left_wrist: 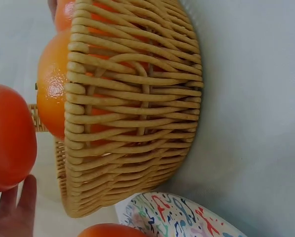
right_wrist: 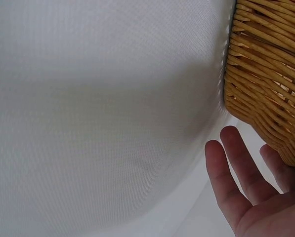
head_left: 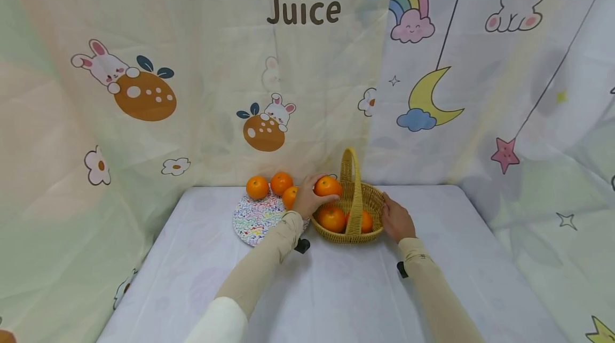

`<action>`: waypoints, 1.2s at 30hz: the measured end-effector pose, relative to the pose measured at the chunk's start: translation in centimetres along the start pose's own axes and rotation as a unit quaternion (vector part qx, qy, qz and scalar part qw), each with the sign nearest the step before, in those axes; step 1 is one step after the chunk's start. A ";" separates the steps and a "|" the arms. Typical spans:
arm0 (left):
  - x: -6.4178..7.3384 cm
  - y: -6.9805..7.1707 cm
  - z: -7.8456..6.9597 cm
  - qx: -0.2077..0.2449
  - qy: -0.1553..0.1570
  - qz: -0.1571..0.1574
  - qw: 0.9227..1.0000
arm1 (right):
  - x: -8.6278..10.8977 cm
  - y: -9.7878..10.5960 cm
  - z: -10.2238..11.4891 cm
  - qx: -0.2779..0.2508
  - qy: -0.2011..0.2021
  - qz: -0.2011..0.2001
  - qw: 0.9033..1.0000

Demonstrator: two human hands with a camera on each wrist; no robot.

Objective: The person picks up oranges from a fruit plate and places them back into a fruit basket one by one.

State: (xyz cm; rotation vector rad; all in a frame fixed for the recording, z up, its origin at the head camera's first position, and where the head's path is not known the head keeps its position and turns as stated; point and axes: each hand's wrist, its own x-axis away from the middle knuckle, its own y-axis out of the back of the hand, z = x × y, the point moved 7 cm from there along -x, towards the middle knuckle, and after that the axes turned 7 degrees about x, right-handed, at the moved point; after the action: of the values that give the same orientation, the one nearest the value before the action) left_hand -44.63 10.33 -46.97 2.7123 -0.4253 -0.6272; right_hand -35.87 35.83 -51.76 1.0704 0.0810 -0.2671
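My left hand (head_left: 308,200) grips an orange (head_left: 328,186) just above the left part of a wicker basket (head_left: 329,236). In the left wrist view, the held orange (left_wrist: 9,138) is beside the basket's rim, with fingertips against it. Two more oranges (head_left: 332,219) lie inside the basket, under its tall arched handle (head_left: 354,193). At the basket's right side, my right hand (head_left: 399,219) holds the rim. The right wrist view shows two of its fingers (right_wrist: 248,170) stretched out apart from the wicker, while another touches the rim; the thumb is mostly hidden.
Left of the basket stands a round plate (head_left: 250,218) with a multicoloured squiggle pattern. Three oranges (head_left: 258,187) are at its far side, one partly behind my left hand. A white cloth covers the table (head_left: 336,289), and a printed curtain (head_left: 216,38) hangs behind it.
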 end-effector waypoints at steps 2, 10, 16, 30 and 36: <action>-0.2 -0.1 0.2 0.003 0.003 -0.001 1.000 | 0.0 0.0 0.0 0.001 -0.001 -0.002 1.000; -0.2 -1.1 0.7 -0.021 0.012 0.013 1.000 | -0.1 -0.3 -0.3 0.004 -0.004 -0.003 1.000; -0.1 -1.7 1.0 -0.042 0.027 0.021 0.999 | -0.1 -0.4 -0.4 0.001 -0.008 -0.004 1.000; -0.6 -2.6 2.2 -0.077 0.054 0.022 0.995 | -0.1 -0.2 0.2 0.003 -0.002 -0.007 1.000; -0.4 -3.4 1.9 -0.107 0.065 0.032 0.992 | -0.1 -0.3 -0.2 0.007 -0.003 -0.006 1.000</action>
State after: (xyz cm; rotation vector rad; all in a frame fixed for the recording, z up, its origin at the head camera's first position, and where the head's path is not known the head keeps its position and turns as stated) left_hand -45.12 13.07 -49.73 2.5075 -0.3869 -0.4474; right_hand -36.01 35.86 -52.08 1.0829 0.0802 -0.2823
